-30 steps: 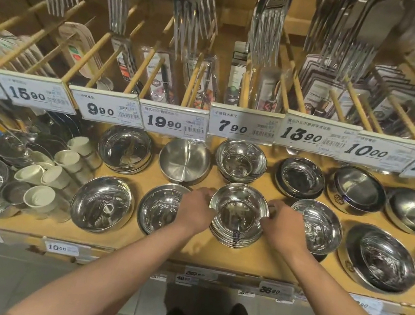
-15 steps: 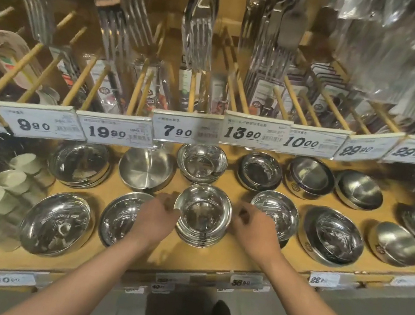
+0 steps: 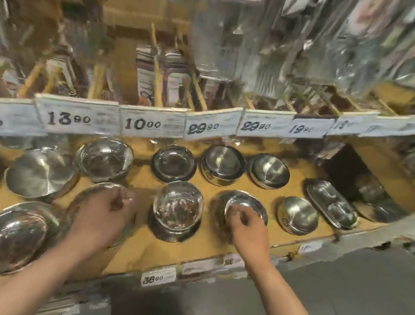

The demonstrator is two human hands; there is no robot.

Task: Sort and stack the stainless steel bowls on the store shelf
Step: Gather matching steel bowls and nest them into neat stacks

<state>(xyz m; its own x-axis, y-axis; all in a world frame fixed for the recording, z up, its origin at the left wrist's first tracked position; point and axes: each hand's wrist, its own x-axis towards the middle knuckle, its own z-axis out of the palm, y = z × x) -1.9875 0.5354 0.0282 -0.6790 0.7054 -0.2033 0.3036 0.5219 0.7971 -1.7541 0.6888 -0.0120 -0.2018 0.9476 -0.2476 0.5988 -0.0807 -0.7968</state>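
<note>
Fingers: my right hand [image 3: 247,227] fingertips pinch the bowl [image 3: 245,210] just right of the middle stack [image 3: 177,207]; left hand [image 3: 106,212] loosely curled, left of stack, grip unclear | Risk: I may knock the stack, reaching close.

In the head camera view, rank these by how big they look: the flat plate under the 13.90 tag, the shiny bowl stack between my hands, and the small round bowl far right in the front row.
1. Flat plate, largest.
2. Bowl stack, nearer the camera, so unsure.
3. Small round bowl, smallest.
</note>
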